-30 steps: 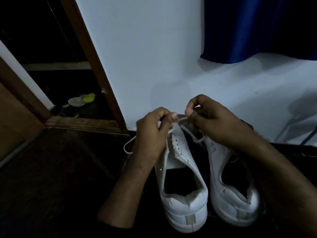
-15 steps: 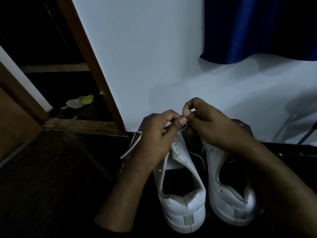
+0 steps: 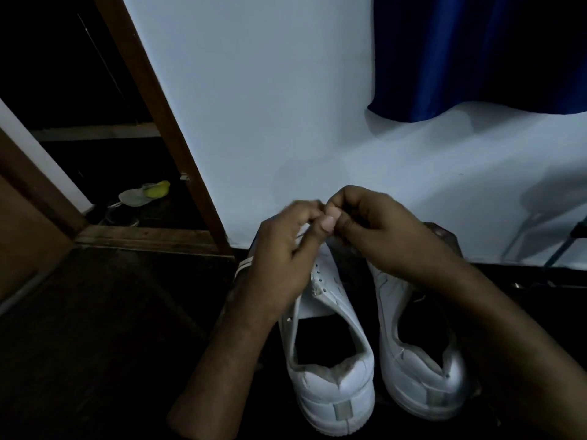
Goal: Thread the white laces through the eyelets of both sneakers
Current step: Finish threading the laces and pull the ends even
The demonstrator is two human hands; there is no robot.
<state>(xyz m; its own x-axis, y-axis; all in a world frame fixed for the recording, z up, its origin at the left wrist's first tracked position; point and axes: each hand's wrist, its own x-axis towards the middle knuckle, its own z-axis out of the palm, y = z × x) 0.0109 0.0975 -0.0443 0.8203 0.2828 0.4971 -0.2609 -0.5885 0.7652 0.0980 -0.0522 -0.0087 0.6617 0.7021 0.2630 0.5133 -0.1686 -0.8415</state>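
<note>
Two white sneakers stand side by side on the dark floor, heels toward me: the left sneaker [image 3: 330, 376] and the right sneaker [image 3: 422, 373]. Their toes are hidden behind my hands. My left hand [image 3: 286, 249] and my right hand [image 3: 374, 223] meet above the left sneaker's front eyelets, thumbs touching, both pinching a white lace [image 3: 303, 231]. A strip of that lace [image 3: 244, 266] shows to the left of my left wrist. The left sneaker's eyelet row [image 3: 319, 277] is bare where it is visible.
A white wall [image 3: 270, 122] rises just behind the sneakers, with a blue curtain [image 3: 444, 58] hanging at the upper right. A wooden door frame [image 3: 165, 128] slants on the left, and a yellow-and-white object [image 3: 146, 193] lies beyond the threshold. Dark floor spreads to the left.
My hands have drawn together until the thumbs touch, and both rose slightly. The lace loop that hung between the sneakers is gone from sight; the lace beside my left wrist has pulled in.
</note>
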